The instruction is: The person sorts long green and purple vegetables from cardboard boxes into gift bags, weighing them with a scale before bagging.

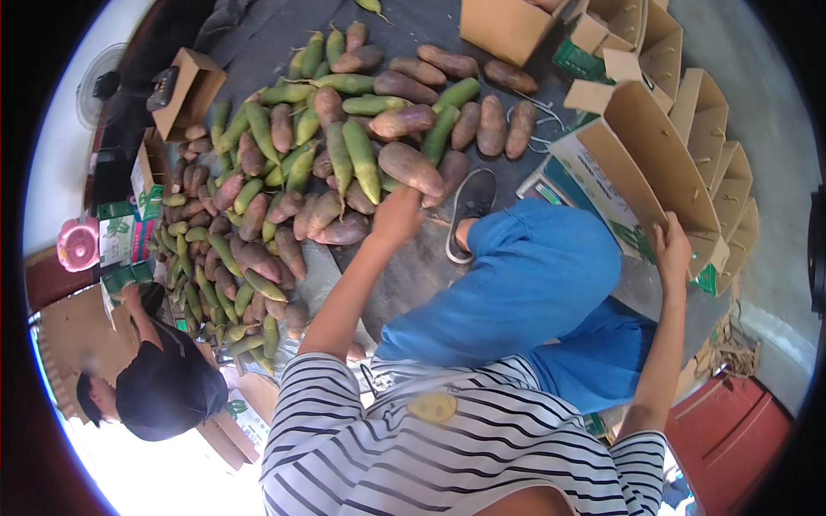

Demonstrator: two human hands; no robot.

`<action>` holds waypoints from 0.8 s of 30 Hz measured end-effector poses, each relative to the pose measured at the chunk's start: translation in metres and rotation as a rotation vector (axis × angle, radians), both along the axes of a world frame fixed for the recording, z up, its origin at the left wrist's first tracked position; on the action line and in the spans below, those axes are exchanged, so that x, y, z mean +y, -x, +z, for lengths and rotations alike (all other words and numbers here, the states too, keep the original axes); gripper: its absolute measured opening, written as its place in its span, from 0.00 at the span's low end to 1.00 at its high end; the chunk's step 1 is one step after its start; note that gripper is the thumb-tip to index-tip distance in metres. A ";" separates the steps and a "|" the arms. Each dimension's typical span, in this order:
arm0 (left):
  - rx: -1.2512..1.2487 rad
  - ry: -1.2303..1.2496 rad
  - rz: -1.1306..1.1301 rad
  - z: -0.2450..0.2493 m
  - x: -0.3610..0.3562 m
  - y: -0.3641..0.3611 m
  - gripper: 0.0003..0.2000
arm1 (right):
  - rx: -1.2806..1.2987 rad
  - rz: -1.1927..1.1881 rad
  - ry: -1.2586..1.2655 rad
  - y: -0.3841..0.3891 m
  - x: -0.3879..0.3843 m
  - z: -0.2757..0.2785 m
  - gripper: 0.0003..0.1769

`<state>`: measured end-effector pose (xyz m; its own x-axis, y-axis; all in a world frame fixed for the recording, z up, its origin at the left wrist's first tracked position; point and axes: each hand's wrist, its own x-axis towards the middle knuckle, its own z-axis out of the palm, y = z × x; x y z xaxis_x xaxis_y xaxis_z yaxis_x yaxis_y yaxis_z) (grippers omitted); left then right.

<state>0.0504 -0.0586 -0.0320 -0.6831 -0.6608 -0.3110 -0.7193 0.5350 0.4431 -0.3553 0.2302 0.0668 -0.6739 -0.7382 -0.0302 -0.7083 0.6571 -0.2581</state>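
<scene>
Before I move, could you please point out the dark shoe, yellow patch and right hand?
Dark shoe [476,194]: head view, upper.
Yellow patch [432,408]: head view, middle.
Right hand [674,249]: head view, back.

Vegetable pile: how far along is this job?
Well short of finished, I'd judge. Already done: the top carton seems to hold some vegetables. In hand: the left hand grips a reddish root; the right hand holds the near carton. Left: a large loose pile.

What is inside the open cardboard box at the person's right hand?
Inside the open box at the right hand, brown inner cardboard shows. The near printed side covers the bottom, so whether anything lies there cannot be told.
</scene>
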 end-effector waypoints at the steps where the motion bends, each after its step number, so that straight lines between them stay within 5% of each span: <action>1: -0.180 -0.012 0.017 -0.027 0.004 -0.022 0.23 | 0.009 -0.003 0.003 0.000 -0.003 -0.001 0.11; 10: -0.028 0.034 0.463 -0.088 -0.008 -0.053 0.24 | -0.018 0.034 -0.007 0.001 -0.012 0.007 0.10; 14: -0.175 0.651 -0.169 -0.082 -0.038 -0.009 0.28 | -0.015 0.020 -0.031 0.001 -0.011 0.006 0.11; 18: -0.489 0.754 -0.551 -0.108 -0.075 0.024 0.29 | -0.029 0.027 -0.048 0.001 -0.016 0.012 0.10; 21: -0.537 0.532 -0.596 -0.121 -0.096 0.042 0.34 | -0.044 0.037 -0.021 -0.003 -0.018 0.017 0.09; 24: -0.487 0.584 -0.658 -0.125 -0.104 0.035 0.43 | -0.066 0.064 -0.010 0.000 -0.015 0.016 0.09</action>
